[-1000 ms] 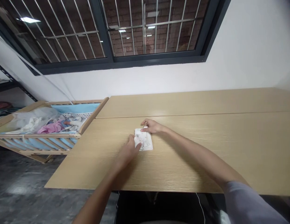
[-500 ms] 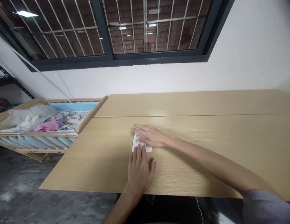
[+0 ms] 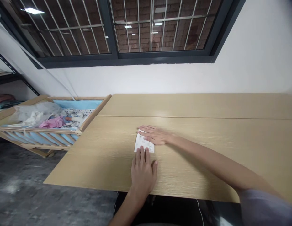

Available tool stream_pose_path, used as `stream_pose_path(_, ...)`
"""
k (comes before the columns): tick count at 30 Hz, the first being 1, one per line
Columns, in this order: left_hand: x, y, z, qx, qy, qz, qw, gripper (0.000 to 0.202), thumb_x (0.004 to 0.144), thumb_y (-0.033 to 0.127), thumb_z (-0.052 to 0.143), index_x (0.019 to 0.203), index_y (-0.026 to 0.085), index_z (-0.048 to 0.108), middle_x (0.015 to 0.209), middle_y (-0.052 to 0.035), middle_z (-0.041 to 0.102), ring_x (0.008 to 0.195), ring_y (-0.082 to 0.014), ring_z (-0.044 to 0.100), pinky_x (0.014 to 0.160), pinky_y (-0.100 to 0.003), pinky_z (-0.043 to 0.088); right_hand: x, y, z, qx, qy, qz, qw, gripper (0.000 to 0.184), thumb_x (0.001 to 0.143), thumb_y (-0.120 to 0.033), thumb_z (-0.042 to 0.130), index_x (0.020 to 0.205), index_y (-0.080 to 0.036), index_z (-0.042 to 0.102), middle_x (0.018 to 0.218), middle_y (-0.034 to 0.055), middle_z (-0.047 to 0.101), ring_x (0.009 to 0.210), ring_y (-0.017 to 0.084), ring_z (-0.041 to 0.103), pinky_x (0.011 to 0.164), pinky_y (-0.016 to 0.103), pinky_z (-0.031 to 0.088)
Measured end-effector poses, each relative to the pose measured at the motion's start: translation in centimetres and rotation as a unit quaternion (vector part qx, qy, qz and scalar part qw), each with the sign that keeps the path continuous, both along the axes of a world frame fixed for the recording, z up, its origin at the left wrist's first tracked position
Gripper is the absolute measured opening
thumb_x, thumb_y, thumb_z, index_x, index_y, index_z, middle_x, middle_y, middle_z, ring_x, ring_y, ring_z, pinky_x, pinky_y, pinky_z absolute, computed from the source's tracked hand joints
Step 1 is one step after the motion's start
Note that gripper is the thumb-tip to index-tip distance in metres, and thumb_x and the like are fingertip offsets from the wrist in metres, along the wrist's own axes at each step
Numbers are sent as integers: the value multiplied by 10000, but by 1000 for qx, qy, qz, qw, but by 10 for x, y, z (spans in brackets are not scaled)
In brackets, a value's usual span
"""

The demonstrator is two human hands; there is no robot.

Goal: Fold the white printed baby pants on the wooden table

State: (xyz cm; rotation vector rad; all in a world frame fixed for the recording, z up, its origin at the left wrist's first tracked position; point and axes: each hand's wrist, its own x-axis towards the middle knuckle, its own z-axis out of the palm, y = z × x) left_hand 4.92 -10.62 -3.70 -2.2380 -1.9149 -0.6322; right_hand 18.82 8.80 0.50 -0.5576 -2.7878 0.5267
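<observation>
A small folded white cloth with a printed pattern (image 3: 142, 145) lies flat on the light wooden table (image 3: 207, 141). My right hand (image 3: 155, 135) rests palm down across its upper half, fingers stretched out to the left. My left hand (image 3: 143, 171) lies flat on the table just below the cloth, its fingertips pressing on the lower edge. Both hands are open and hold nothing.
A wooden baby crib (image 3: 42, 125) with blue lining, heaped with white and pink clothes, stands against the table's left end. A white wall with a barred window (image 3: 127, 28) runs behind the table. Dark floor lies at the lower left.
My left hand came off the cloth's left side and now lies flat below it. My right hand went from pinching the top corner to lying flat over the cloth.
</observation>
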Motion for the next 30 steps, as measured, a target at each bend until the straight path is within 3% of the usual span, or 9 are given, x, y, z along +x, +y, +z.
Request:
stream_pose_path(7, -4, 2, 0, 4, -6, -5, 1000, 597, 992, 439, 434, 1514, 153, 400, 1549, -204, 440, 1426, -388, 421, 1043, -542, 473, 3, 10, -3, -9, -5, -51, 999, 566, 1058, -499, 327, 1593, -330, 252, 1664, -29, 189, 1544, 205, 171, 1281, 452, 134)
stream_pose_path(10, -18, 7, 10, 6, -38, -20, 999, 497, 1006, 411, 413, 1436, 169, 469, 1476, -171, 540, 1366, -327, 499, 1064, -493, 456, 7, 5, 7, -32, 11, -105, 994, 598, 1061, -531, 243, 1612, -302, 202, 1680, 4, 160, 1553, 228, 143, 1271, 483, 134)
stream_pose_path(12, -29, 13, 21, 4, -54, 9, 998, 427, 1008, 413, 409, 1342, 175, 529, 1370, -164, 615, 1255, -309, 577, 1023, -471, 471, 10, 2, 15, -32, 49, -160, 985, 622, 1057, -540, 234, 1612, -259, 219, 1673, 63, 216, 1541, 255, 198, 1251, 500, 186)
stream_pose_path(15, -43, 25, 40, -11, -20, 104, 994, 405, 1005, 451, 393, 1172, 147, 602, 1157, -184, 677, 1061, -336, 631, 911, -473, 486, 10, -3, 21, -21, 114, -230, 966, 584, 1039, -496, 355, 1530, -185, 398, 1505, 157, 469, 1410, 283, 427, 1168, 474, 344)
stream_pose_path(19, -47, 45, 55, -84, 60, 169, 980, 520, 1009, 490, 326, 1047, 75, 639, 1007, -235, 688, 970, -375, 655, 838, -475, 475, 1, -13, 16, -42, 141, -266, 953, 362, 977, -372, 520, 1230, -148, 653, 1181, 140, 632, 1125, 250, 608, 1001, 389, 472)
stream_pose_path(22, -43, 60, 55, -131, 74, 158, 976, 531, 1008, 484, 337, 1075, 56, 643, 1051, -257, 694, 1009, -376, 668, 842, -454, 474, -6, -20, 9, -58, 124, -268, 954, 221, 928, -323, 599, 1049, -164, 692, 1064, 106, 654, 1000, 221, 618, 922, 358, 478)
stream_pose_path(26, -40, 71, 56, -146, 72, 111, 980, 397, 1000, 380, 388, 1074, 92, 651, 1040, -204, 725, 994, -322, 690, 835, -393, 472, -14, -25, 2, -87, 136, -318, 934, 219, 816, -278, 715, 989, -159, 651, 1023, 83, 636, 932, 190, 585, 834, 310, 459)
stream_pose_path(30, -51, 51, 76, -137, 65, 79, 985, 305, 973, 322, 397, 983, 140, 641, 941, -146, 735, 904, -274, 693, 787, -352, 453, -28, -41, 7, -183, 147, -351, 906, 194, 714, -175, 741, 863, -161, 617, 874, 29, 638, 807, 153, 570, 706, 252, 414)
